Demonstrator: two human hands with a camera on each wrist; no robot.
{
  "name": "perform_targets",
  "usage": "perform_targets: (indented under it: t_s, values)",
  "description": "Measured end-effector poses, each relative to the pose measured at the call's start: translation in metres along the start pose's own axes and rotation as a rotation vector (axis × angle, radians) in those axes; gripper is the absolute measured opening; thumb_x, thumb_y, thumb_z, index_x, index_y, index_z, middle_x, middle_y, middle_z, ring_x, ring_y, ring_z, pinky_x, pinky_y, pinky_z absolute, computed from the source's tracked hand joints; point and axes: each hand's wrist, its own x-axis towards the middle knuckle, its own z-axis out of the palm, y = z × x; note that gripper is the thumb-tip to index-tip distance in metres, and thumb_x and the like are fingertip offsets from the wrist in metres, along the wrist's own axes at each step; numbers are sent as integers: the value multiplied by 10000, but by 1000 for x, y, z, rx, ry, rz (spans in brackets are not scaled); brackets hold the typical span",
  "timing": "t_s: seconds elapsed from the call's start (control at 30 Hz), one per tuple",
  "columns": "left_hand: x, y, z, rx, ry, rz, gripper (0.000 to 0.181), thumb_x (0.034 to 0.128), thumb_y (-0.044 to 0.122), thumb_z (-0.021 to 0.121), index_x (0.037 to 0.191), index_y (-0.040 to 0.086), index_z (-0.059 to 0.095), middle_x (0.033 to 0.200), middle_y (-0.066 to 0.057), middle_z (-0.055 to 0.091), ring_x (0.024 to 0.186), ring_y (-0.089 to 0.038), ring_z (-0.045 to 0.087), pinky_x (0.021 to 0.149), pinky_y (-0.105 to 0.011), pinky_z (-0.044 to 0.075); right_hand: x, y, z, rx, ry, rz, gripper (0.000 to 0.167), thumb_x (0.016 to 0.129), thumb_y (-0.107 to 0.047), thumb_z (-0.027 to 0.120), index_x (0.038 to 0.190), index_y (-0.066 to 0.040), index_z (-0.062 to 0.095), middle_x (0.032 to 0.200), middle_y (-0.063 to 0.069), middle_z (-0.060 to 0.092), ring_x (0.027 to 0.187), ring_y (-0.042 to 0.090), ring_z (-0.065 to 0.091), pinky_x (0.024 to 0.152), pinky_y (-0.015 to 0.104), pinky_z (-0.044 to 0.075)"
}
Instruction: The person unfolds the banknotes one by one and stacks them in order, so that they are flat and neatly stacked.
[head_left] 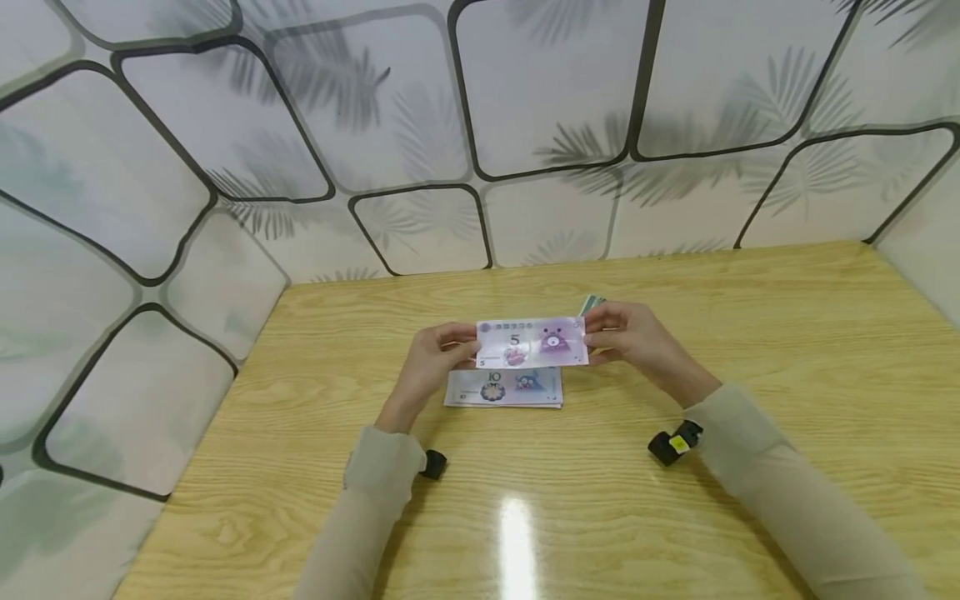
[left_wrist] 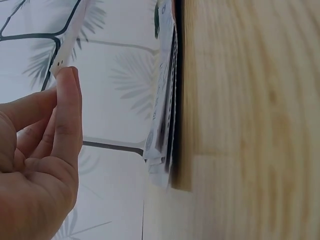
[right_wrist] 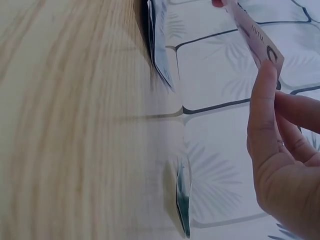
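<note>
A purple play banknote (head_left: 532, 342) marked 5 is stretched flat between both hands above the table. My left hand (head_left: 437, 364) pinches its left end between thumb and fingers, and my right hand (head_left: 637, 346) pinches the right end. Below and partly behind it, a stack of banknotes (head_left: 504, 389) lies on the table, the top one bluish and marked 10. In the left wrist view the stack (left_wrist: 164, 95) shows several layered edges. A green folded note (head_left: 592, 305) lies behind my right fingers, mostly hidden in the head view; the right wrist view shows this green note (right_wrist: 183, 205) edge-on.
The wooden table (head_left: 600, 517) meets a patterned wall (head_left: 555, 217) at the back and left. Black wrist devices (head_left: 675, 442) sit under both sleeves, close to the tabletop. A bright light reflection falls on the table's front middle.
</note>
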Motion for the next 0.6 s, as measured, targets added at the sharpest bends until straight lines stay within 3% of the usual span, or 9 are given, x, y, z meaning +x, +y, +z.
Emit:
perform_targets:
  t_s: [0.3, 0.6]
  values:
    - [-6, 0, -9, 52, -37, 14, 286, 971, -60, 626, 1245, -138, 627, 1107, -210, 666, 848, -138, 658, 765, -271, 607, 2, 9, 6, 20, -21, 14, 319, 979, 97, 567, 1268, 205, 485, 989, 102, 645, 840, 160, 671, 746, 309, 615]
    - [-7, 1, -29, 80, -55, 11, 325, 974, -62, 618, 1288, -141, 591, 1095, -217, 667, 858, -139, 661, 781, -291, 609, 12, 12, 23, 5, -78, 10, 299, 960, 115, 572, 1237, 200, 498, 965, 123, 643, 786, 163, 673, 733, 309, 618]
